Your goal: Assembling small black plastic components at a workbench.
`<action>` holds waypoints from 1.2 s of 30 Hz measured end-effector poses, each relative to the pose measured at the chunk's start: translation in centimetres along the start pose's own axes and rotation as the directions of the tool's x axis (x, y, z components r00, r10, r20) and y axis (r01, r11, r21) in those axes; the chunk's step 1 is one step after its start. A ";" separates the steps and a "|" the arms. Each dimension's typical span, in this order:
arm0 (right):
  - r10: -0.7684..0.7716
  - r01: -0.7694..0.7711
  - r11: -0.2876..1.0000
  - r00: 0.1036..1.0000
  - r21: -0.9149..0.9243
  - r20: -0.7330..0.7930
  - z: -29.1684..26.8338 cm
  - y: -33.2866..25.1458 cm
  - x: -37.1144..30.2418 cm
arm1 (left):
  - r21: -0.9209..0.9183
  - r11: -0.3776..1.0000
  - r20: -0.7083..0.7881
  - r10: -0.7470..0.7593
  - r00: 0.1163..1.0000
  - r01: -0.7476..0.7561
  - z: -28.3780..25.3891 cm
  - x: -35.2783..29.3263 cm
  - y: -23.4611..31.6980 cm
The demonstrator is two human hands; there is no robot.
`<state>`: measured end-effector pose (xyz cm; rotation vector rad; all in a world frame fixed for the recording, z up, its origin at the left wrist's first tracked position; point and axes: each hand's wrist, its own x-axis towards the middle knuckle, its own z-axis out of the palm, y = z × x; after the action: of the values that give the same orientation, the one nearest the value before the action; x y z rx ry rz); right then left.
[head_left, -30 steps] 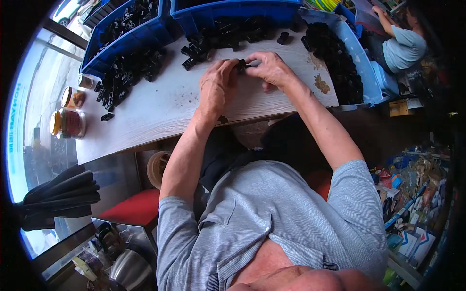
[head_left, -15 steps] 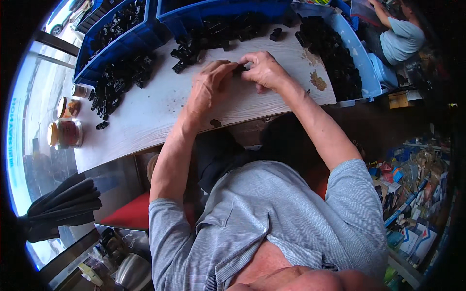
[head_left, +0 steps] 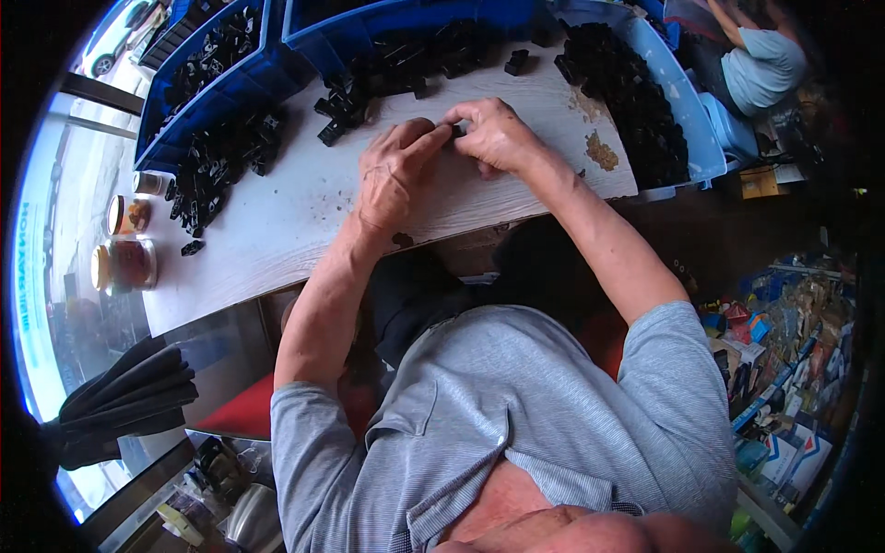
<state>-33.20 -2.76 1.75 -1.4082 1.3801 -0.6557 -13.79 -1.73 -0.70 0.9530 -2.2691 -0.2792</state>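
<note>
Over the middle of the white worktop (head_left: 277, 217), my two hands meet around a small black plastic part (head_left: 457, 132). My right hand (head_left: 498, 138) pinches it between thumb and forefinger. From the other side, my left hand (head_left: 395, 164) has its fingers closed against the same part; most of the piece is hidden by the fingers. Just beyond my hands lies a pile of black parts (head_left: 341, 111), and one loose black piece (head_left: 517, 62) sits apart from it. Another heap of black parts (head_left: 207, 175) spreads along the left of the worktop.
Blue bins (head_left: 369, 26) line the far edge, and a light-blue bin (head_left: 705, 157) full of black parts stands at the right. Jars (head_left: 129, 263) stand at the left edge. A folded black umbrella (head_left: 124, 401) is below them. Another person (head_left: 765, 69) sits far right.
My hands stay together on the small part, with my left hand and forearm shifted slightly left. The whole view has moved a little; the piles look unchanged.
</note>
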 end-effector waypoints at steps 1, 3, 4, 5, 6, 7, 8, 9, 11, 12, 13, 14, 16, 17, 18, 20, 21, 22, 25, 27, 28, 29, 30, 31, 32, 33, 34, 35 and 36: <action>-0.001 0.001 1.000 1.000 -0.009 0.004 0.1 -0.1 0.0 | 0.002 1.000 0.002 -0.001 1.000 0.001 0.0 -0.1 -0.1; -0.009 0.009 1.000 1.000 -0.024 0.000 0.1 -0.4 -0.1 | -0.006 0.999 -0.025 0.039 0.999 -0.039 -0.1 -0.2 -0.3; -0.015 0.015 0.999 1.000 -0.043 -0.007 0.0 -0.5 -0.1 | -0.005 0.999 -0.024 0.040 0.999 -0.040 -0.1 -0.1 -0.3; -0.016 0.016 0.999 1.000 -0.042 -0.007 0.0 -0.5 -0.1 | 0.016 0.998 -0.014 0.054 0.998 -0.053 -0.2 -0.1 -0.3; -0.015 0.015 0.999 1.000 -0.040 -0.006 0.1 -0.4 -0.1 | 0.036 0.997 -0.005 0.067 0.998 -0.067 -0.3 -0.1 -0.2; -0.014 0.014 0.999 1.000 -0.038 -0.008 0.0 -0.3 -0.1 | 0.037 0.997 -0.004 0.072 0.997 -0.071 -0.3 0.0 0.0; -0.016 0.016 0.999 1.000 -0.037 -0.012 0.0 0.0 -0.1 | 0.077 0.994 -0.005 0.077 0.997 -0.077 -0.3 -0.1 0.3; -0.031 0.031 0.999 1.000 -0.026 0.006 0.0 0.3 0.0 | 0.118 0.990 -0.005 0.084 0.996 -0.083 -0.3 -0.2 0.6; -0.054 0.054 0.998 0.998 -0.013 0.018 0.0 0.5 0.1 | 0.145 0.986 -0.010 0.083 0.997 -0.081 -0.1 -0.2 1.0; -0.060 0.061 0.998 0.998 -0.017 0.016 0.0 0.5 0.0 | 0.168 0.983 -0.015 0.076 0.997 -0.073 0.0 -0.3 1.2; -0.067 0.067 0.998 0.998 -0.020 0.016 0.0 0.3 -0.1 | 0.173 0.982 -0.015 0.081 0.997 -0.078 0.0 -0.5 1.4; -0.073 0.074 0.997 0.997 -0.018 0.013 0.0 0.2 -0.4 | 0.195 0.978 -0.016 0.076 0.997 -0.071 0.0 -0.6 1.7; -0.020 0.020 0.998 1.000 -0.051 0.002 0.0 -0.2 -1.1 | 0.224 0.972 -0.020 0.078 0.997 -0.071 0.0 -0.9 1.8; -0.030 0.030 0.998 1.000 -0.052 -0.001 0.0 -0.3 -1.2 | 0.224 0.971 -0.008 0.092 0.996 -0.088 0.0 -1.1 1.7; -0.002 0.002 0.999 1.000 -0.044 0.010 0.0 -0.2 -1.3 | 0.224 0.969 0.004 0.106 0.994 -0.104 -0.1 -1.3 1.7; 0.014 -0.014 0.999 1.000 -0.040 0.015 -0.2 0.3 -1.1 | 0.232 0.968 0.020 0.099 0.995 -0.101 -0.1 -1.1 2.0; 0.013 -0.012 0.999 1.000 -0.032 0.003 -0.1 0.6 -1.0 | 0.232 0.968 0.041 0.083 0.996 -0.091 -0.2 -1.0 2.2; 0.012 -0.012 1.000 1.000 -0.023 -0.004 0.0 0.4 -1.1 | 0.216 0.974 0.066 0.051 0.997 -0.064 -0.4 -1.1 2.3; 0.043 -0.047 0.976 0.999 0.213 0.022 -0.9 0.4 -1.7 | 0.217 0.976 0.070 -0.016 0.997 0.000 -0.6 -1.4 2.5; -0.003 0.030 0.975 0.993 0.221 -0.122 -3.2 1.7 -1.0 | 0.202 0.979 0.052 0.006 0.999 -0.016 -0.5 -1.3 2.5; 0.024 0.038 0.968 0.971 0.249 -0.239 -4.1 1.8 -0.6 | 0.184 0.982 0.043 0.027 0.999 -0.035 -0.5 -1.2 2.3; 0.068 0.003 0.972 0.953 0.233 -0.296 -5.5 1.8 -0.2 | 0.187 0.982 0.038 0.026 0.999 -0.033 -0.5 -1.1 2.3; 0.059 0.019 0.974 0.939 0.224 -0.339 -6.5 1.8 0.3 | 0.192 0.981 0.036 0.017 0.999 -0.023 -0.4 -1.1 2.3; 0.054 0.032 0.976 0.922 0.216 -0.382 -7.3 1.8 0.8 | 0.193 0.981 0.036 0.008 0.999 -0.015 -0.4 -1.1 2.5; 0.054 0.031 0.977 0.923 0.213 -0.382 -7.9 1.8 1.3 | 0.191 0.981 0.034 0.006 0.999 -0.013 -0.3 -1.1 2.6; 0.034 0.033 0.987 0.909 0.154 -0.415 -8.5 1.8 1.8 | 0.178 0.984 0.028 -0.003 1.000 -0.002 -0.3 -1.1 2.7; 0.009 0.036 0.995 0.898 0.094 -0.440 -8.6 1.5 2.2 | 0.169 0.986 0.019 -0.019 1.000 0.015 -0.3 -1.2 2.6; 0.008 0.035 0.995 0.901 0.091 -0.434 -8.7 1.1 2.6 | 0.170 0.985 0.015 -0.025 1.000 0.022 -0.3 -1.3 2.5; 0.028 -0.015 0.999 0.902 0.033 -0.432 -8.8 0.8 2.9 | 0.176 0.984 0.008 -0.026 1.000 0.024 -0.3 -1.3 2.4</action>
<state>-40.86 -7.86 3.23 -1.2658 1.7190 -1.0149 -14.22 0.89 -0.09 1.0725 -2.3220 -0.0955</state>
